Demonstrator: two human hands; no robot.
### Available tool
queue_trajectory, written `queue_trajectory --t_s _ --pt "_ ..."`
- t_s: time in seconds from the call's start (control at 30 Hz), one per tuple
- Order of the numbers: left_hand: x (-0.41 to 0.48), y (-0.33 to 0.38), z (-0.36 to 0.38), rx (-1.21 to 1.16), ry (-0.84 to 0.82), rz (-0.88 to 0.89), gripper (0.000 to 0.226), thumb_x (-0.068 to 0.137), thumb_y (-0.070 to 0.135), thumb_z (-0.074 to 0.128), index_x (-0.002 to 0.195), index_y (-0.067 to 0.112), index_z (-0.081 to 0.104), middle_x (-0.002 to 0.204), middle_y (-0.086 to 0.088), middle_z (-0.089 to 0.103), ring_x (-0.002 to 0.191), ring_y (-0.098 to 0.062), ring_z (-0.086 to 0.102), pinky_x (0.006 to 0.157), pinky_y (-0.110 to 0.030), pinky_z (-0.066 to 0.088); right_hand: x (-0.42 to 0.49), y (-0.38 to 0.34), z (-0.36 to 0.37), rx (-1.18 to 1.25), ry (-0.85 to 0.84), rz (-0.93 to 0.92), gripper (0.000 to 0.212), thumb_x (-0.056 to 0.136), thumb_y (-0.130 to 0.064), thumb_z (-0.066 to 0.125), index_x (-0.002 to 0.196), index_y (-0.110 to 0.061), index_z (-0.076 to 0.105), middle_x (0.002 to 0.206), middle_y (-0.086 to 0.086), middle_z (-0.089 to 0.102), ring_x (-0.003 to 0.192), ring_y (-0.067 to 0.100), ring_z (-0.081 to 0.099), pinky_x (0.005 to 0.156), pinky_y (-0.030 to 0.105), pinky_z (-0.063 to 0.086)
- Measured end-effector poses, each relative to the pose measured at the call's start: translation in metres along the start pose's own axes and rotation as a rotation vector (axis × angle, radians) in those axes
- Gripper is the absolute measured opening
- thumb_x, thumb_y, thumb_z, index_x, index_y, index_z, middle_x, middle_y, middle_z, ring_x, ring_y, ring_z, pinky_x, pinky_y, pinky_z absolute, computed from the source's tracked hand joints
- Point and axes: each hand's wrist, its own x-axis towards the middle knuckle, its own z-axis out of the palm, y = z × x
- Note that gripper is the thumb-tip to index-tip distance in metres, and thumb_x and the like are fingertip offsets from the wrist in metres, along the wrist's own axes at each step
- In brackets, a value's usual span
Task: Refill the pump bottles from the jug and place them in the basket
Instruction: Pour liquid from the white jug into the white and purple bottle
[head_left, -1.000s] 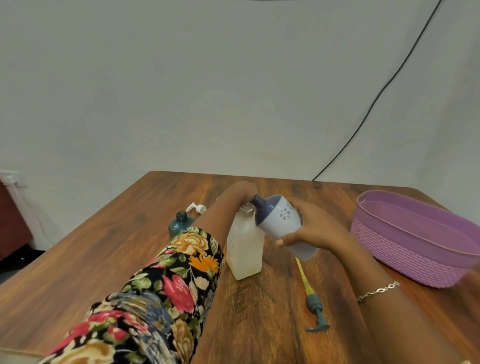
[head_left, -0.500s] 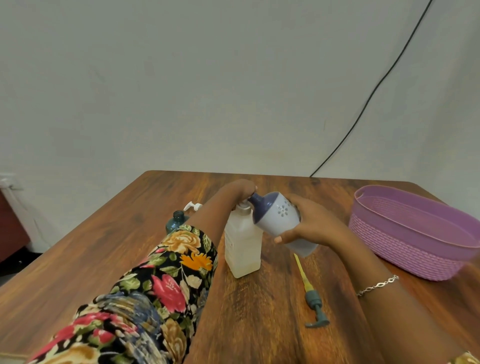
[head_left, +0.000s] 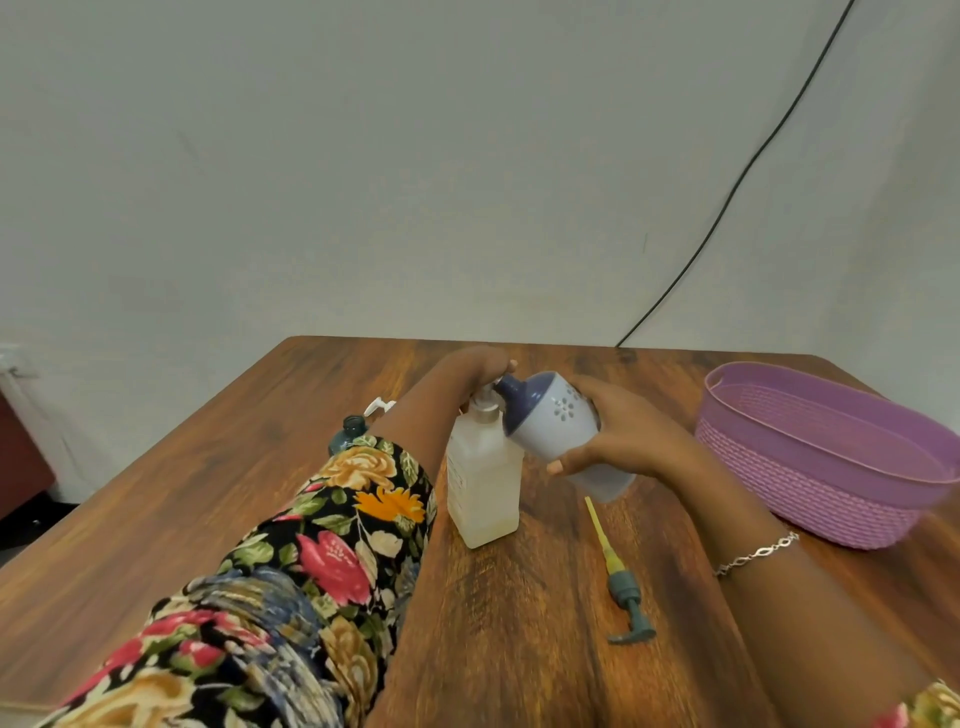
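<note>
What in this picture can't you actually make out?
Head view:
- Mouth of clear bottle: covered by left hand and jug spout; pouring unseen.
- Lower part of teal bottle: behind left sleeve.
- White pump: mostly behind left forearm.
- Right end of basket: cut off by frame edge.

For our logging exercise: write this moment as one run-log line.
left hand: grips white bottle top | right hand: holds tilted jug, spout at bottle top | pump: on table
</note>
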Motion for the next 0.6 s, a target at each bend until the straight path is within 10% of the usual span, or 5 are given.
queue_trajectory --t_s 0.27,0.47,0.6 --pt "-0.0005 -0.0003 0.0002 0.279 -0.025 0.063 0.041 0.091 0.021 0.051 0.123 -0.005 0.046 0.097 -0.018 0.053 0.064 -0.022 0.049 0.047 -0.026 0.039 0.0015 0.0009 0.0056 0.005 -0.001 0.005 0.076 0.064 -0.032 0.081 0.129 -0.023 0.043 0.117 -0.002 0.053 0.100 0.016 0.050 0.082 0.032 0.045" --pt "-0.0016 0.0032 -0.0048 0.081 -0.050 0.025 0.044 0.094 0.023 0.047 0.132 0.003 0.038 0.129 -0.023 0.041 0.114 -0.039 0.044 0.051 -0.034 0.036 0.0028 -0.0001 -0.0025 0.017 0.019 -0.012 0.075 0.063 -0.034 0.081 0.127 -0.024 0.045 0.112 -0.006 0.053 0.097 0.013 0.050 0.080 0.030 0.044" --pt "0.0011 0.0017 -0.0024 0.263 -0.048 0.052 0.045 0.091 0.023 0.053 0.124 -0.005 0.043 0.093 -0.016 0.052 0.077 -0.030 0.054 0.043 -0.028 0.038 0.0037 0.0018 0.0033 0.018 0.015 -0.006 0.072 0.063 -0.034 0.081 0.125 -0.023 0.046 0.109 -0.005 0.053 0.096 0.014 0.050 0.078 0.030 0.044"
